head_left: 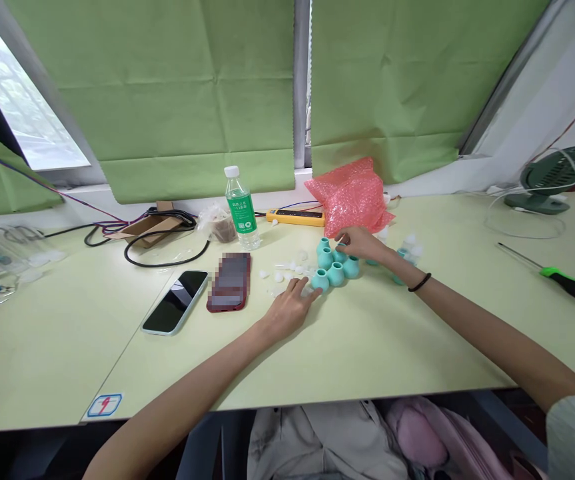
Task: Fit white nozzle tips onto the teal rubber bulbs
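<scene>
Several small teal bottles [336,272] stand clustered on the pale table [367,333]. My right hand [362,243] reaches over the cluster, its fingers pinched on the top of one teal bottle at the back. My left hand [291,308] lies on the table just left of the cluster, fingers stretched toward the nearest teal bottle [320,280] and touching small white caps [287,270] scattered there. A black band is on my right wrist.
A pink bubble-wrap bag [352,195] lies behind the bottles. A green-labelled water bottle [241,210], two phones [174,301], a yellow power strip [294,217], cables, a green-handled screwdriver [567,283] and a fan [552,177] are on the table.
</scene>
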{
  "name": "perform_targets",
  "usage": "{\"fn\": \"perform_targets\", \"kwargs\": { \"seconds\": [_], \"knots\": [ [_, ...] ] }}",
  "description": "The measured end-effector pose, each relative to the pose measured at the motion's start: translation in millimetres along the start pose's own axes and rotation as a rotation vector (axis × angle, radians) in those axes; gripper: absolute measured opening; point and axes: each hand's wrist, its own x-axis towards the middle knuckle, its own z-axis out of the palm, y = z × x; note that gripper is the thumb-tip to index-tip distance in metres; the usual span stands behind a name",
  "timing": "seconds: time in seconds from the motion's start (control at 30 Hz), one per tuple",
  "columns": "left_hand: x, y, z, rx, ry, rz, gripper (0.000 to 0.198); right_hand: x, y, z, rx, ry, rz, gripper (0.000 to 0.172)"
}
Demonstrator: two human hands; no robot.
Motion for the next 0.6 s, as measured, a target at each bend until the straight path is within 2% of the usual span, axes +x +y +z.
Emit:
{"fn": "perform_targets", "kwargs": {
  "seconds": [0.13, 0.3, 0.33, 0.4, 0.53, 0.6],
  "knots": [
    [-0.2, -0.2, -0.4, -0.061, 0.021, 0.113, 0.033, -4.7, -2.6, -6.2, -0.009, 0.011, -0.016, 0.03],
    [2.0, -8.1, 7.9, -0.121, 0.044, 0.001, 0.029, -11.2, 3.7, -28.7, -0.23, 0.325, -0.002, 0.036],
    [2.6, -9.5, 8.5, -0.147, 0.042, -0.03, 0.027, -11.7, 7.3, -33.3, -0.293, 0.352, 0.022, 0.038],
    [3.4, -11.0, 7.9, -0.203, 0.04, -0.081, 0.023, -11.6, 17.0, -39.8, -0.374, 0.285, 0.063, 0.042],
    [2.8, -8.7, 0.7, -0.28, 0.088, -0.109, 0.018, -10.1, 38.1, -40.3, -0.349, -0.005, 0.047, 0.034],
    [2.1, -5.9, -4.2, -0.3, 0.131, -0.102, 0.016, -9.6, 44.5, -38.1, -0.318, -0.024, 0.006, 0.029]
  ]
}}
